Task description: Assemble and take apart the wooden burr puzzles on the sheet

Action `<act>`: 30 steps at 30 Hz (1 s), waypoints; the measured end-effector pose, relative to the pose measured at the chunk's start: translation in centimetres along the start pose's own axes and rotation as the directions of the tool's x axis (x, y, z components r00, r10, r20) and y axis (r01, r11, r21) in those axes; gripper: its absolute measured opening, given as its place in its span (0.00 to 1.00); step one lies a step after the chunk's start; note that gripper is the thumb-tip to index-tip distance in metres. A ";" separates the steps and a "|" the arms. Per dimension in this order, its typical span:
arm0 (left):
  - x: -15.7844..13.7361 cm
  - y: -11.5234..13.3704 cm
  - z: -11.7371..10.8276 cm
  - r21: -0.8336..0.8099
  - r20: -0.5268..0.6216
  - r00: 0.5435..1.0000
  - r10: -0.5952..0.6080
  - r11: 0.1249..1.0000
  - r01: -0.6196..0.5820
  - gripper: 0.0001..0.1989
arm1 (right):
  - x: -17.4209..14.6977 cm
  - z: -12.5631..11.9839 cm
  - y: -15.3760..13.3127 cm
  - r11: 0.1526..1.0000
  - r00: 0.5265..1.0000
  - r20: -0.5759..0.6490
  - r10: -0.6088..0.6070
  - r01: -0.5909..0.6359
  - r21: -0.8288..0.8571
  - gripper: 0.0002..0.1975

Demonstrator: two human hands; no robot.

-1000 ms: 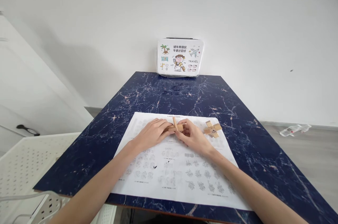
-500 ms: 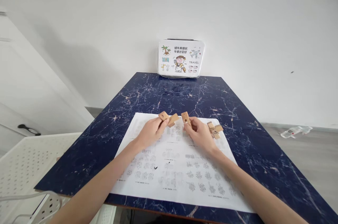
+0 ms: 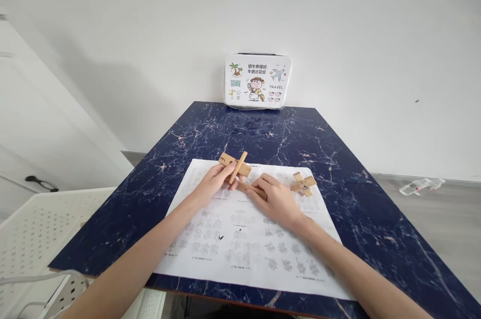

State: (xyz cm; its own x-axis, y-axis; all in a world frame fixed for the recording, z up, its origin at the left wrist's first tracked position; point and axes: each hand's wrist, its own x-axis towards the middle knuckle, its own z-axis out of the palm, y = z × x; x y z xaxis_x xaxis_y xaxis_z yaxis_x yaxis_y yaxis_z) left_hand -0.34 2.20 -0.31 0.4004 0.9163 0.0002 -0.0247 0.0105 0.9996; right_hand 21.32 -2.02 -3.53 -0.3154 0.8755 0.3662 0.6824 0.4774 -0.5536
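Note:
Between thumb and fingers my left hand point(image 3: 215, 181) grips crossed wooden puzzle pieces point(image 3: 240, 166), one flat with dark marks and another slanting across it. My right hand point(image 3: 276, 198) is closed round a wooden puzzle piece point(image 3: 258, 191), low over the paper. The left end of that piece lies close below the crossed pieces; whether they touch I cannot tell. Right of my right hand, an interlocked wooden puzzle point(image 3: 304, 185) with a dark mark rests on the printed sheet point(image 3: 240, 254). The fingers of my right hand partly hide its piece.
The sheet of line drawings lies on a dark blue marbled table point(image 3: 255, 138). At the back edge a white cartoon case point(image 3: 258, 81) stands against the wall. A white perforated rack point(image 3: 26, 224) with a cable is at left. A clear plastic bottle point(image 3: 415, 187) lies on the floor at right.
My right hand has lowered toward me, turning its piece from upright to nearly level. The pieces in my left hand have turned and now form a cross.

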 end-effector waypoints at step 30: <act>-1.0 0.2 1.0 0.027 0.046 0.999 0.021 0.999 -0.022 0.16 | 0.0 -0.9 -1.3 0.942 0.976 -0.203 -0.084 0.144 0.302 0.44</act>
State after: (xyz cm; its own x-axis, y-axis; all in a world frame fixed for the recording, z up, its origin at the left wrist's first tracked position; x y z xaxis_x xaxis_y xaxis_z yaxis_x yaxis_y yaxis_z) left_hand 0.20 0.86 -0.09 0.4411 0.8972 0.0224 -0.0092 -0.0205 0.9997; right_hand 21.04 -2.71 -2.16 -0.2317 0.7986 0.5555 0.3983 0.5988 -0.6948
